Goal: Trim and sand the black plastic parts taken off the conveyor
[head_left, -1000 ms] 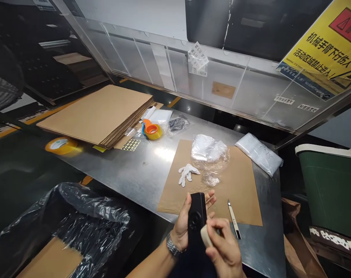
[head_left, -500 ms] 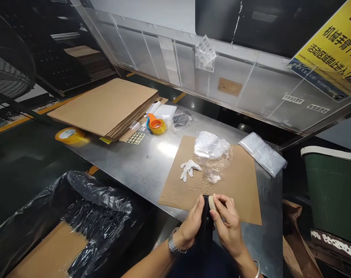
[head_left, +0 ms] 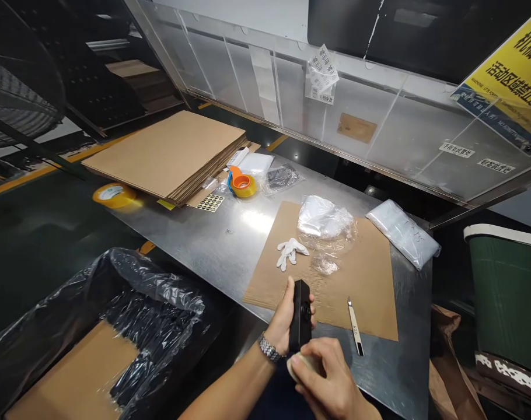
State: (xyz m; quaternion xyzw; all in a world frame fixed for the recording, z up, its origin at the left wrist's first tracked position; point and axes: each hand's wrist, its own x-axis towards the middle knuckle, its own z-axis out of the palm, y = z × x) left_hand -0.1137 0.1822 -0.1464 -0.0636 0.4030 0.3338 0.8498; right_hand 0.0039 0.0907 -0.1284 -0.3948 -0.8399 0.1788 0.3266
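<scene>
Metal table (head_left: 195,236), cardboard sheet (head_left: 373,280) atop, translucent panel (head_left: 414,122) behind, left fingers (head_left: 287,302) gripping black device (head_left: 299,318), right fingers (head_left: 323,345) pinching pale block (head_left: 291,369)

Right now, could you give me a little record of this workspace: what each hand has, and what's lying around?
Left grip: bare hand holding a black block, metal band at the wrist
Right grip: bare hand pinching a pale pad near the block's lower end; contact unclear
On cardboard sheet: white glove, clear plastic
Across sheet's edge: slim tool marked A26
Further left: cardboard stack, orange tape dispenser
Farther right: white packet
</scene>
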